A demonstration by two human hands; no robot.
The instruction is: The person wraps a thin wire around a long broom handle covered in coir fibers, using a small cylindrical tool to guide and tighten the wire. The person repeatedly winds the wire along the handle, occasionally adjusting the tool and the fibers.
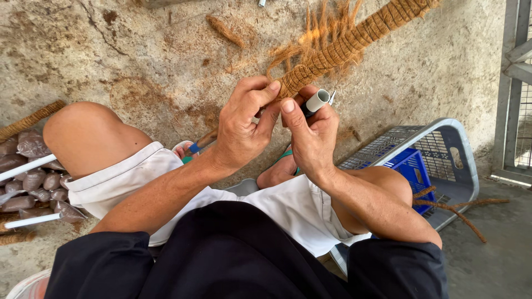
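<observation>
Left hand (241, 130) & right hand (310, 135) are both gripping the coir-wrapped pole (343, 47) w/ fingers closed at its lower end, white pipe (317, 100) poking out, just left of the grey crate (443, 160).

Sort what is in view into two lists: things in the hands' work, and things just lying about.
In the work:
- left hand, pinching the coir-wrapped pole
- right hand, gripping the pole's bare white pipe end

Lying about:
- grey plastic basket with a blue crate inside
- small bags of brown material
- white pipes across the bags
- loose coir rope by the basket
</observation>
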